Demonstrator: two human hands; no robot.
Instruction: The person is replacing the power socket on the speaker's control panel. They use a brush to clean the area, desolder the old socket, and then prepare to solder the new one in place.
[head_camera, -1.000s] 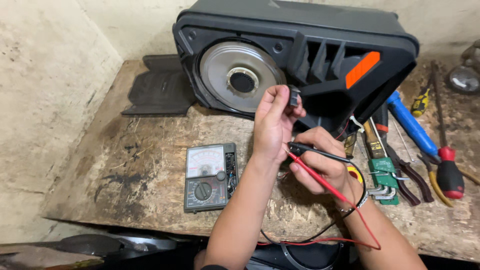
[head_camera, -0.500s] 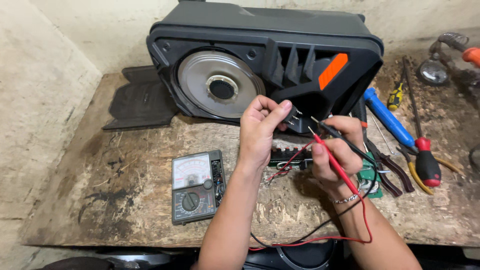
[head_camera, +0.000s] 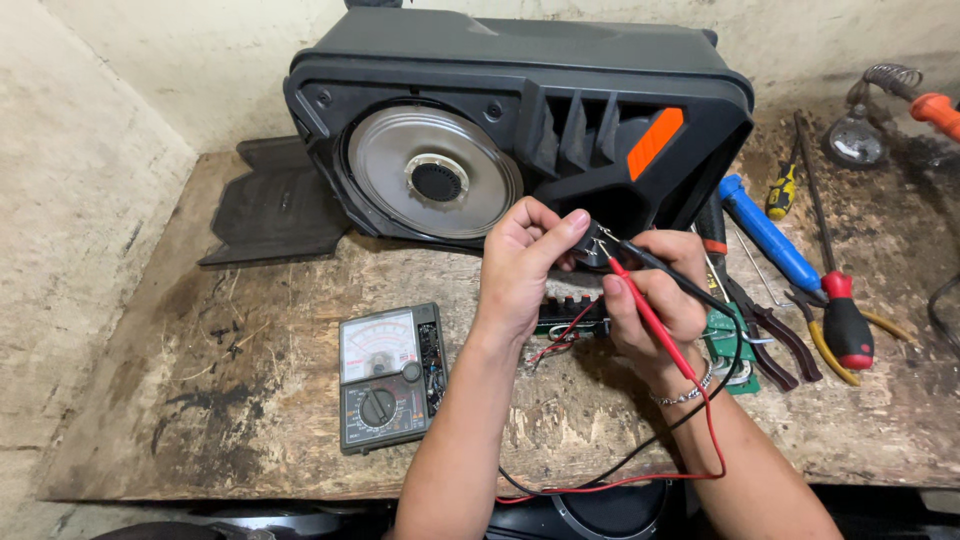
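Our left hand (head_camera: 522, 262) pinches a small black part (head_camera: 590, 250) just before the speaker (head_camera: 520, 130); our right hand (head_camera: 655, 300), beside it, grips red and black probes (head_camera: 640, 300) touching that part.

The desk (head_camera: 250, 420) is rough, unfinished chipboard, stained dark in patches, and the speaker cabinet (head_camera: 520, 110) on it is matt black moulded plastic with one glossy orange insert and a smooth, shiny metallic-looking cone (head_camera: 400, 165). The analogue meter (head_camera: 388, 376) has a dull dark plastic case with a glossy clear window. The red probe (head_camera: 655, 325) and black probe (head_camera: 660, 265) are smooth plastic, and the screwdriver (head_camera: 845, 325) has a glossy red-and-black handle on a bare metal shaft.
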